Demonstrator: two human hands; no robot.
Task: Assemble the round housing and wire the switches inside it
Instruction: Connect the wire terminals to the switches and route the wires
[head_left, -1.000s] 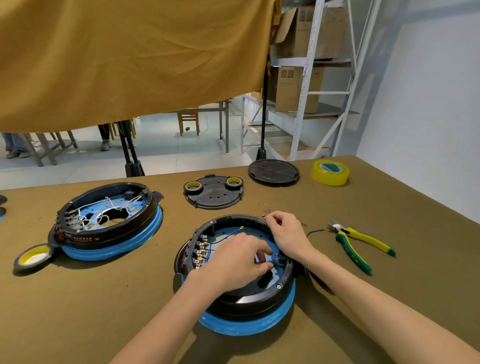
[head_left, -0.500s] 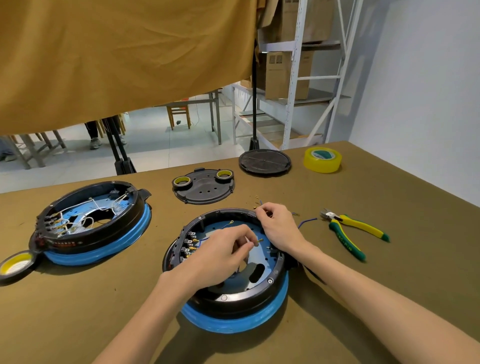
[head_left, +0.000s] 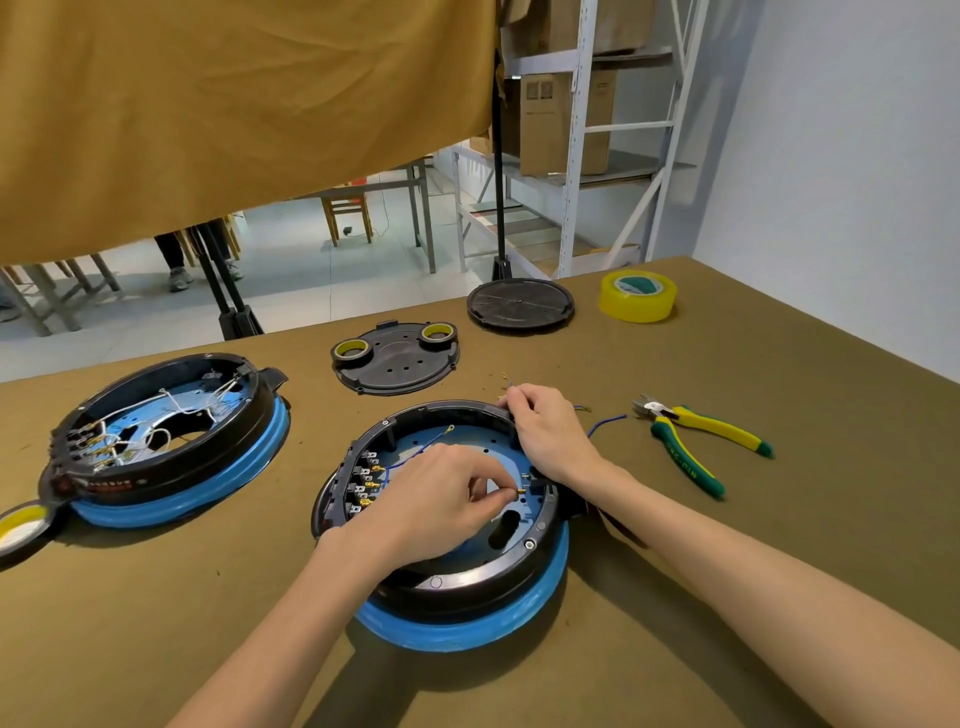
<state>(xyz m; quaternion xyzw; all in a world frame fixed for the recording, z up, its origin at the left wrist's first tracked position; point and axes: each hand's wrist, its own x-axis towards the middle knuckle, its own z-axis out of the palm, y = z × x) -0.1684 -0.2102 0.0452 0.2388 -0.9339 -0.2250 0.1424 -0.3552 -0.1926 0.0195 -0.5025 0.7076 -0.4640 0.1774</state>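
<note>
Two bare hands work inside a round housing (head_left: 457, 582), black with a blue band, near the middle of a brown desk (head_left: 779, 571). Left hand (head_left: 431, 506) reaches over the open top, thumb and forefinger in a closed grip on a small brass terminal (head_left: 519, 491). Right hand (head_left: 550, 434) curls over the far rim, holding it. A row of switches (head_left: 366, 486) lines the inner left wall, with a thin blue wire (head_left: 415, 457) nearby. To the left sits a second housing (head_left: 166, 441) with white wires. Behind lie a cover (head_left: 395, 358) and a disc (head_left: 519, 304). Farther right are yellow tape (head_left: 638, 297) and pliers (head_left: 696, 441).
</note>
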